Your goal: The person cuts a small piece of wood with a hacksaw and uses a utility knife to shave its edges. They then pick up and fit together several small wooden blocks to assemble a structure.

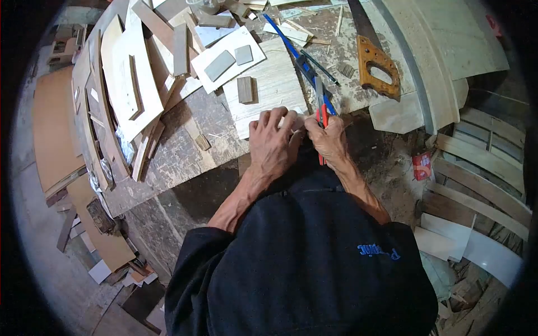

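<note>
My left hand (272, 137) rests at the near edge of a pale wood-grain board (274, 73), its fingers bent and pressed on something small and whitish. Close beside it, my right hand (329, 140) is wrapped round a red-handled cutting tool (321, 115), whose grey blade points away from me. Behind the tool lie a blue strip (283, 38) and a dark pencil-like stick (319, 66). A small dark wooden block (245, 89) sits on the board, and two grey pieces (219, 65) lie on a white panel (246, 42).
A handsaw with a wooden handle (367, 61) lies at the right of the worn bench (179, 162). Curved panels (414, 45) stand beyond it. Boards and offcuts (131, 73) are piled at left. A red packet (421, 167) is at lower right.
</note>
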A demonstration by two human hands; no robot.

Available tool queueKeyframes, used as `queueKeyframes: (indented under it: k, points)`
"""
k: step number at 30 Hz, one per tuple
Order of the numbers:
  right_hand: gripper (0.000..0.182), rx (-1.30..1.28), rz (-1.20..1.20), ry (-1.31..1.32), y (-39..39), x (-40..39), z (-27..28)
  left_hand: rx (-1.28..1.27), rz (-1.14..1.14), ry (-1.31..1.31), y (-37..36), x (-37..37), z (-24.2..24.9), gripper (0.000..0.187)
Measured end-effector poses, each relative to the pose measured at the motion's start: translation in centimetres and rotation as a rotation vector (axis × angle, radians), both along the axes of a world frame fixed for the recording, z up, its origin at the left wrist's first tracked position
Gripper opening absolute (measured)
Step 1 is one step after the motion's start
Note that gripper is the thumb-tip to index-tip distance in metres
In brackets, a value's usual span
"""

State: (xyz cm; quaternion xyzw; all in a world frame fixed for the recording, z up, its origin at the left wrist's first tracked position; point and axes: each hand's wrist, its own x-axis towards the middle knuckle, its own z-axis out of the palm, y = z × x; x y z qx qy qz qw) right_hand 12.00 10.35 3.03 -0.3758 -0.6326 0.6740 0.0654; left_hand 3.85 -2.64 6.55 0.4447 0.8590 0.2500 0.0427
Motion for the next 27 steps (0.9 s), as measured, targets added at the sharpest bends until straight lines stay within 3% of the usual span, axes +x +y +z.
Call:
queueKeyframes:
  k: [6,7,13,27]
  points:
    - [0.035,0.039,0.127,-0.123,0.6,0.9,1.7,0.111,0.013,0.089,-0.2,0.0,-2.8,0.021]
    - [0.034,0.199,0.181,-0.067,0.4,1.7,0.2,0.103,0.013,0.079,-0.2,0.0,-2.8,0.021]
    - [0.026,0.510,0.406,-0.215,0.0,4.1,0.6,0.114,0.025,-0.047,-0.1,0.0,-2.9,0.025]
    - [0.023,0.526,0.505,-0.247,-0.5,4.0,0.3,0.159,-0.030,0.007,0.2,-0.3,-3.9,0.026]
